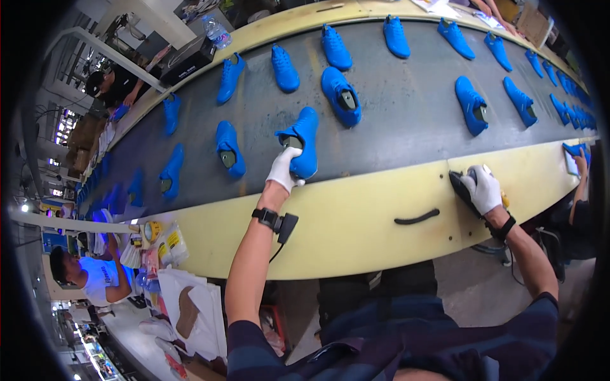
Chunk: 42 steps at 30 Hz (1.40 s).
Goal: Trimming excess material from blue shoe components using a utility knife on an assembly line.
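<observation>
Striped dark-blue sleeves are filling the bottom of the view, and two bare forearms are reaching up from them to gloved hands. Closing around the heel of a bright blue shoe (300,148), the left hand (283,169) is gripping it at the near edge of the grey conveyor belt (406,120), where the belt is meeting the cream-yellow bench edge (356,222). Resting on that bench, the right hand (484,188) is wrapping over a dark, wedge-shaped tool (459,184); how tightly the fingers are closing I cannot tell.

A firm hold low on the heel, with the wrist staying above the bench lip, is probably what is keeping the shoe steady, and drawing it straight toward the body looks safer than swinging it sideways.

Just left of the held shoe, another blue shoe (229,150) is sitting near, and one (341,96) is lying close behind it, so sideways room is tight. Toward the person the bench is offering open surface between the hands, apart from a curved black strip (417,218). Further shoes are lining the belt's far side, well apart from both hands.
</observation>
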### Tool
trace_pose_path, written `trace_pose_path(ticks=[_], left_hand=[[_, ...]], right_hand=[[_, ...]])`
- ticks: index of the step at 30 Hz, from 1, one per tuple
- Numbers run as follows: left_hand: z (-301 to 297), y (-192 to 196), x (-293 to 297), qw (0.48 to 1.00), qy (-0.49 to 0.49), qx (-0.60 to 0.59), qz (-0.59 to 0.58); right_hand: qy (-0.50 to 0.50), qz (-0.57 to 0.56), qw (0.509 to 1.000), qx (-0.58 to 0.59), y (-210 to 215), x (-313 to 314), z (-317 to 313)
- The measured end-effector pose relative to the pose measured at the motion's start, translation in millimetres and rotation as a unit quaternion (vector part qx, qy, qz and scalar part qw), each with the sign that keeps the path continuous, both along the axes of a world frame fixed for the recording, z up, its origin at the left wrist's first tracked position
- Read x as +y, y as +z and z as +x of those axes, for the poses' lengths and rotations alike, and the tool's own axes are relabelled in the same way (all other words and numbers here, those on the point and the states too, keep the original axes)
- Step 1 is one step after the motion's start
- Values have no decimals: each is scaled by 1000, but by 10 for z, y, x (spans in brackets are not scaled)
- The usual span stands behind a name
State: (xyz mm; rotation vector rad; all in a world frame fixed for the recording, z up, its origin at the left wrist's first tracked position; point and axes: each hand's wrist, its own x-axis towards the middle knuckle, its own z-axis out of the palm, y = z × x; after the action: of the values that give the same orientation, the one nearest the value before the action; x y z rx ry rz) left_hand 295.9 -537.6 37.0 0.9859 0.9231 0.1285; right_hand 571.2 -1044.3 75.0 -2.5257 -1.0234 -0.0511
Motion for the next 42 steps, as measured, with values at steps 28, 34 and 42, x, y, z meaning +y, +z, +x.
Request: trace_pose_path(ticks=[28,34,42], left_hand=[[-879,335,-3135,765,-170,197,589],[-908,379,-3234,782,-149,212,566],[-899,150,-3286,770,-128,168,601]], right_hand=[[440,-236,866,13,752,1532,-1925],[467,-356,809,-32,902,1748,-2091],[340,-113,932,-62,390,1188,-2246]])
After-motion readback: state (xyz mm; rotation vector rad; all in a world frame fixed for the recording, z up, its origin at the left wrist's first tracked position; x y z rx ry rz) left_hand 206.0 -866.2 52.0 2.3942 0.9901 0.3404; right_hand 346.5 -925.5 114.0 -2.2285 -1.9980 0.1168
